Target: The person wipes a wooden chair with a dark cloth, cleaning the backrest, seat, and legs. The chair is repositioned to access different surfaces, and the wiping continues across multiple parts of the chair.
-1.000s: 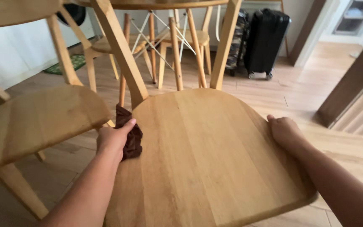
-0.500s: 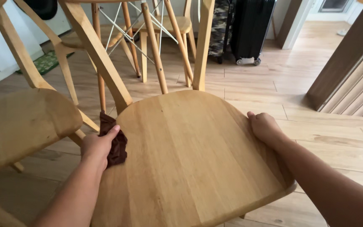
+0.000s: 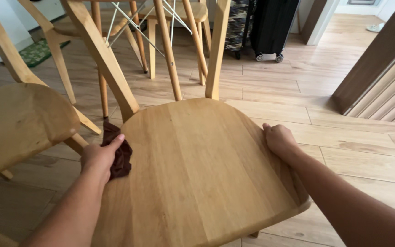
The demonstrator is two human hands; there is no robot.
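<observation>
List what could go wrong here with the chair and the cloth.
The left hand pinches the dark brown cloth over the chair seat edge; much of it hangs free and might slip to the floor. The second chair stands close on the left, so knuckles could knock it. The right hand grips only the rim; the chair may shift.

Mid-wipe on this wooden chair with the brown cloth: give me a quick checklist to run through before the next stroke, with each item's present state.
1. Brown cloth in the left hand: ok, fingers closed on it.
2. Cloth against the chair seat: ok, at the seat's left edge, near the back post.
3. Right hand steadying the chair: ok, it grips the seat's right edge.
4. Seat top free of things: ok, bare wood.
5. Room on the left: not ok, the neighbouring chair stands close by the left hand.
6. Dirt left on the seat: cannot tell.
</observation>
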